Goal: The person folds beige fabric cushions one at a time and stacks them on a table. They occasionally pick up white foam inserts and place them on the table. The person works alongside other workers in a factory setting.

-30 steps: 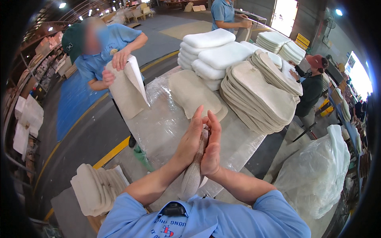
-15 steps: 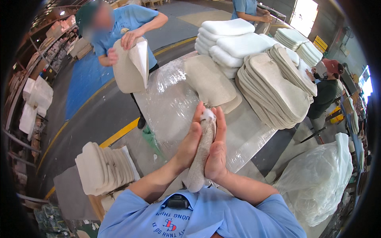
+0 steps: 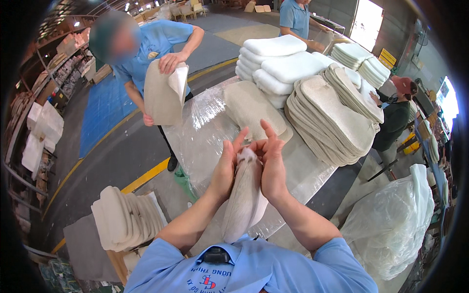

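Between my palms a beige fabric cushion (image 3: pixel 241 198) stands on edge, its near end close to my shirt. White padding shows at its far end. My left hand (image 3: pixel 225 168) presses its left side, fingers pointing away from me. Against the right side lies my right hand (image 3: pixel 272 168), with some fingers bent over the padded tip and one finger raised. Just beyond my fingertips, flat beige cushion pieces (image 3: pixel 254 107) lie on the plastic-covered table (image 3: pixel 195 132).
Stacked beige cushions (image 3: pixel 327 117) and white foam pads (image 3: pixel 278 68) fill the table's right and far side. A co-worker (image 3: pixel 146 53) at the left holds a beige cover. Another beige stack (image 3: pixel 127 219) stands lower left; a clear plastic bag (image 3: pixel 386 224) bulges at lower right.
The cushion between my hands has turned and looks wider. My fingers have spread and curled around its far tip. The co-worker's left-side hand has dropped to the cover's lower edge.
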`<state>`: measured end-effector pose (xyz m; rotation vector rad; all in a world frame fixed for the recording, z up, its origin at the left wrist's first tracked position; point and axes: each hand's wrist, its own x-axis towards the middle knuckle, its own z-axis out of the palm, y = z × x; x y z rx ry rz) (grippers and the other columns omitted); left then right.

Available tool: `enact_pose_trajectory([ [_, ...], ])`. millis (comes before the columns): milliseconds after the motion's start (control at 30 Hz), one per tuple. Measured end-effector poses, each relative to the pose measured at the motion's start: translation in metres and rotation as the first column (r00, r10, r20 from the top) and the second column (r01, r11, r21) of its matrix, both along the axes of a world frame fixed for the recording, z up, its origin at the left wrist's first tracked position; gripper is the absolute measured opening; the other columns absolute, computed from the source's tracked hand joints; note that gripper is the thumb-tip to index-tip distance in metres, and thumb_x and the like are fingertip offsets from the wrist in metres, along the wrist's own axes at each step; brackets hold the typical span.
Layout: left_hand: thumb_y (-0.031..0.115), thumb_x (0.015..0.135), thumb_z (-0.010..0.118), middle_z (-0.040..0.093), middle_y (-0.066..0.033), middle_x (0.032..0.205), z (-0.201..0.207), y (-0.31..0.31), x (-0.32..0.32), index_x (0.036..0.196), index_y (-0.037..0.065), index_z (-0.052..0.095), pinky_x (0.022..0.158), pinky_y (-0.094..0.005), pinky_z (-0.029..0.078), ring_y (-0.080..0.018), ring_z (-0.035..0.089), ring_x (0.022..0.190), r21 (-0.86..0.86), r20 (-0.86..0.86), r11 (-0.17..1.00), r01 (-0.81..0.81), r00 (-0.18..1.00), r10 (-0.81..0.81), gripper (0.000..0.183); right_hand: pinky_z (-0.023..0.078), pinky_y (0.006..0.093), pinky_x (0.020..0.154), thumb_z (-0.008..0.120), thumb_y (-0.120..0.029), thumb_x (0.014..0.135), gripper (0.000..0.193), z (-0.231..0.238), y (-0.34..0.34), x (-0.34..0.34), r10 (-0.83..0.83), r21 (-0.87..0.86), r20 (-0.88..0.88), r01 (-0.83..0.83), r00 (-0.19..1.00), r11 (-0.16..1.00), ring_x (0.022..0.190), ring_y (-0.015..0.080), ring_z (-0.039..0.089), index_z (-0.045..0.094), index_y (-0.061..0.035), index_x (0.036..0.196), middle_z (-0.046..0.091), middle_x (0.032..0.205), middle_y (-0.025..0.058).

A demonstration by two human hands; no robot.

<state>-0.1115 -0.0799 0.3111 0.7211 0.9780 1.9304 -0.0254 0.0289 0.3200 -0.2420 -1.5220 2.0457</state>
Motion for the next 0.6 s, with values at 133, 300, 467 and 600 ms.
enact_pose_trajectory([
  [133,0.063,0.115,0.027,0.049,-0.0138,0.153,0.007,0.009,0.018,0.173,0.005,0.019,0.122,-0.0374,0.034,-0.023,0.049,0.138,-0.066,-0.187,0.993,-0.102,0.978,0.088,0.082,0.043,0.0315,0.091,0.027,-0.072,0.111,0.089,-0.019,-0.01,-0.004,-0.102,0.277,-0.154,0.142,0.983,0.95,0.093,0.0168,0.051,0.028,-0.0037,0.169,0.056,0.103,0.0045],
  [300,0.063,0.115,0.026,0.037,-0.0161,0.165,0.01,0.015,0.019,0.173,0.006,0.019,0.128,-0.0409,0.024,-0.0268,0.035,0.153,-0.083,-0.324,0.967,-0.241,0.924,0.202,0.081,0.04,0.0322,0.095,0.028,-0.07,0.111,0.088,-0.027,-0.002,-0.015,-0.106,0.215,-0.209,0.151,0.972,0.965,0.101,0.0162,0.049,0.031,-0.0026,0.168,0.056,0.114,0.0058],
  [467,0.064,0.115,0.025,0.012,-0.012,0.18,-0.011,-0.016,0.037,0.175,0.013,0.012,0.132,-0.0432,0.015,-0.0271,0.018,0.163,-0.015,-0.4,0.945,-0.328,0.868,0.295,0.08,0.036,0.0386,0.113,0.035,-0.074,0.108,0.093,-0.029,0.008,0.011,-0.13,0.349,-0.101,0.158,0.986,0.924,0.132,0.0206,0.048,0.027,-0.0049,0.17,0.051,0.141,0.0097],
  [600,0.069,0.11,0.035,0.003,-0.0135,0.182,-0.038,-0.05,0.071,0.174,0.009,-0.003,0.133,-0.0433,0.01,-0.0277,0.006,0.167,0.049,-0.298,0.986,-0.162,0.94,0.169,0.096,0.021,0.0487,0.128,0.028,-0.065,0.111,0.089,-0.028,-0.028,0.055,-0.057,0.378,-0.147,0.109,0.988,0.92,0.158,0.0357,0.027,0.023,0.0041,0.169,0.032,0.166,0.0258],
])
